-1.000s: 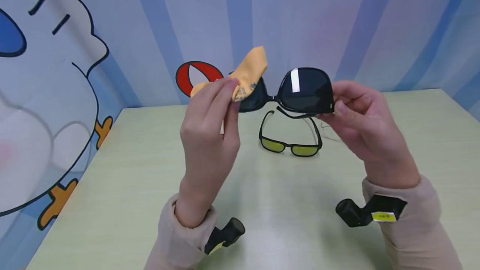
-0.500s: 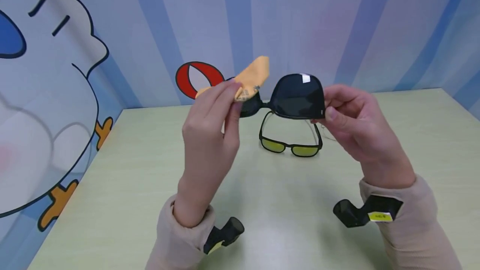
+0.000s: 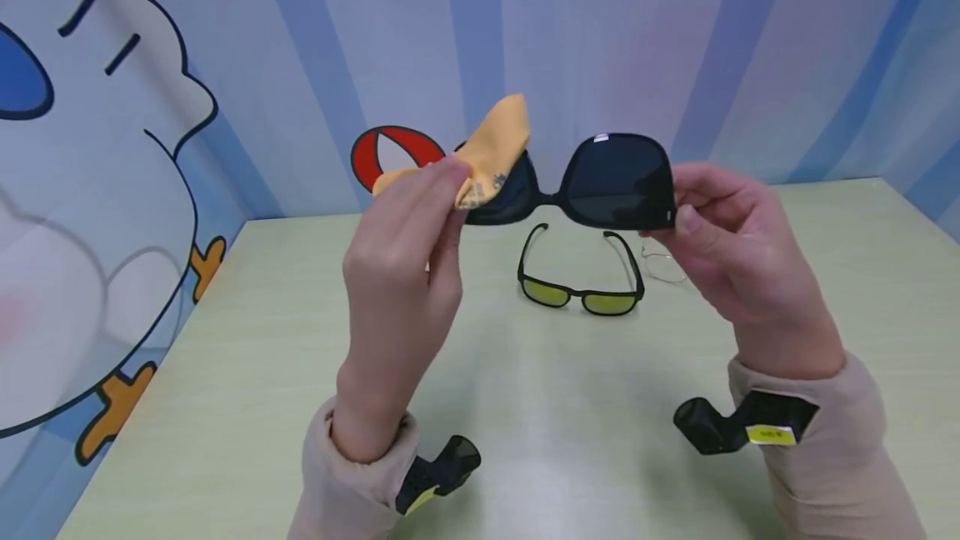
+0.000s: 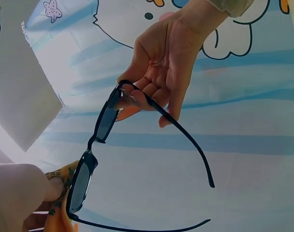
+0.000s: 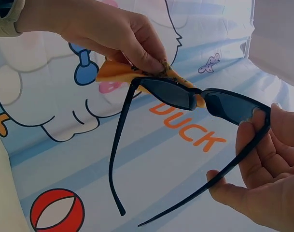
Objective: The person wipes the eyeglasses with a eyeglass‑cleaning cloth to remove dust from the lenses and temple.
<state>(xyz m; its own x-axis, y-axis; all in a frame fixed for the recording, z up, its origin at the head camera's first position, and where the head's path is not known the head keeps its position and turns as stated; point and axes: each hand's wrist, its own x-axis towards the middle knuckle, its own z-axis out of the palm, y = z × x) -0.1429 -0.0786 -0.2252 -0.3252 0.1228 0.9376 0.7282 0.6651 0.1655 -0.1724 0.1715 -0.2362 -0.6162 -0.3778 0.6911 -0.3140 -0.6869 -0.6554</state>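
Black sunglasses with dark lenses are held up above the table, both temples unfolded in the wrist views. My right hand grips them at the hinge corner on the right, thumb in front. In my left hand a yellow-orange cloth with small dark print is pinched between thumb and fingers. The cloth lies against the outer face of the other lens, as the left wrist view shows the cloth beside that lens. From the head view, the left hand and cloth hide part of this lens.
Behind the sunglasses, glasses with yellow lenses rest on the pale table, temples open. A thin wire-like loop lies near the right hand. A striped, cartoon-printed wall stands along the back and left.
The sunglasses dip and shift slightly left, then come back up and right with the right hand. My left hand moves a little left with the cloth.
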